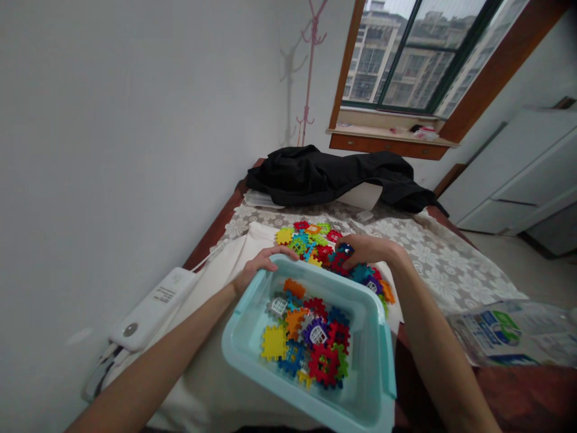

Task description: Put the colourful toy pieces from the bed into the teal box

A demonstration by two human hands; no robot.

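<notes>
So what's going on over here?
A person's left hand holds the rim of a light blue basin with colourful toothed pieces inside. Their right hand is beyond the basin, fingers on a loose pile of similar pieces lying on a white cloth. A black garment lies farther back.

Dim daylight from window (412,60), soft shadow (289,81) beside coat rack (309,78), stretched, blurry edges
</notes>
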